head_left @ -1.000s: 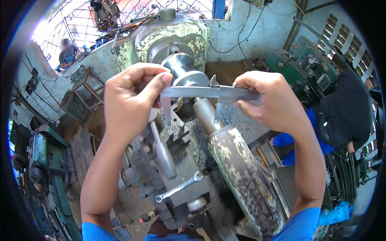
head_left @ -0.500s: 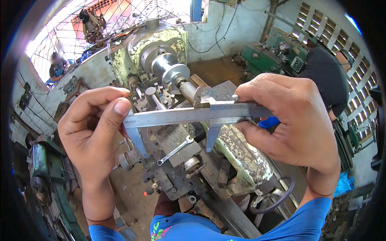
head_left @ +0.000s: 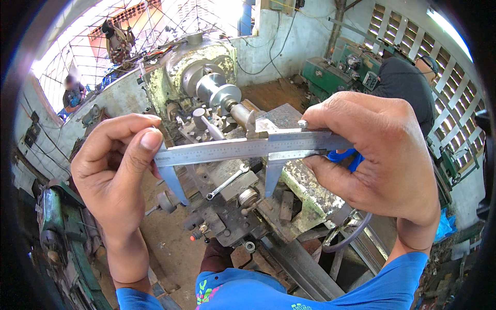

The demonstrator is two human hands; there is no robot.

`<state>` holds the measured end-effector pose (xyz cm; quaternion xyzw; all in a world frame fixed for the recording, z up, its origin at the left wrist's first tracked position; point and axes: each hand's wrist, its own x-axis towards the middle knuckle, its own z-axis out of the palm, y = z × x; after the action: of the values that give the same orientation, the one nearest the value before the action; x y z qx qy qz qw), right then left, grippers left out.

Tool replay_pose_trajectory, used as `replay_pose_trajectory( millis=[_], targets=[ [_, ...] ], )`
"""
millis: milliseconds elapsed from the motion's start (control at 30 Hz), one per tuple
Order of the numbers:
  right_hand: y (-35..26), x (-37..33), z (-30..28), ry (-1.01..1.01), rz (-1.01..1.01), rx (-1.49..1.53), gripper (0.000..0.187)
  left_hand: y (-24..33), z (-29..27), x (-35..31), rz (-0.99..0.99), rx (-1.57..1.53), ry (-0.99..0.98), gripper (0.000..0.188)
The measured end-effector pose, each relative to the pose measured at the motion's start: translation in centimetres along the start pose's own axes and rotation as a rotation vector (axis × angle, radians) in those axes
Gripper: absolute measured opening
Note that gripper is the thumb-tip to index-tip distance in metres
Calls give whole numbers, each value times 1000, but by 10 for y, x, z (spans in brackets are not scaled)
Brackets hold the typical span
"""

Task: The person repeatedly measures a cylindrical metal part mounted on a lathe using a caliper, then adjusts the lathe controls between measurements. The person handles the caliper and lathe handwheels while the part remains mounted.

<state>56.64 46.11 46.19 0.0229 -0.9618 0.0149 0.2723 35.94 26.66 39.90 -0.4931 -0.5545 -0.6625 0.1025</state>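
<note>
A steel vernier caliper (head_left: 217, 151) is held level in front of me, its two lower jaws pointing down and spread wide apart. My left hand (head_left: 116, 170) pinches its fixed-jaw end between thumb and fingers. At the sliding jaw, my right hand (head_left: 369, 150) grips the slide and beam, with the thumb below and the index finger above. Beneath the caliper stands a lathe (head_left: 170, 67) with worn pale green paint. A shiny flanged metal workpiece (head_left: 219, 92) is mounted at its spindle. On the lathe's carriage lies a combination wrench (head_left: 227, 182).
A handwheel (head_left: 356, 235) sticks out at the lathe's right end. Another person (head_left: 408, 90) in dark clothing bends by a green machine (head_left: 330, 75) at the back right. A second person (head_left: 72, 92) is beyond the barred window. More green machinery (head_left: 57, 222) stands at left.
My view has shifted slightly, so the lathe appears a little displaced behind the caliper. Both hands keep their hold, and the jaw gap looks about the same. The person at right appears more upright.
</note>
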Motion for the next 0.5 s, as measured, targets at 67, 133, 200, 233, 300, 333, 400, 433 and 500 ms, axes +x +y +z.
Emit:
replay_pose_trajectory(
  millis=[67,133,200,233,300,333,400,433,500],
  targets=[
    [-7,-1,1,-2,4,1,30,2,-7,-6,-18,-6,14,12],
    [-13,-2,7,21,-11,-3,31,0,-13,-13,-47,-21,37,9],
    [-18,-3,22,68,-59,63,33,-5,-15,-19,-79,-104,-40,47],
    [-23,-6,32,95,-71,82,36,-10,-11,-24,-103,-235,-46,63],
    [-35,-13,61,97,-157,10,41,-15,-1,-38,-186,-429,-68,97],
    [-44,-18,82,118,-175,-5,42,-16,6,-49,-255,-486,-89,115],
    [-61,-31,113,116,-161,55,42,-16,10,-72,-336,-497,-103,129],
    [-71,-37,128,118,-154,84,42,-17,12,-86,-360,-512,-122,131],
    [-95,-49,158,185,-113,175,42,-27,7,-111,-434,-613,-216,133]
  ],
)
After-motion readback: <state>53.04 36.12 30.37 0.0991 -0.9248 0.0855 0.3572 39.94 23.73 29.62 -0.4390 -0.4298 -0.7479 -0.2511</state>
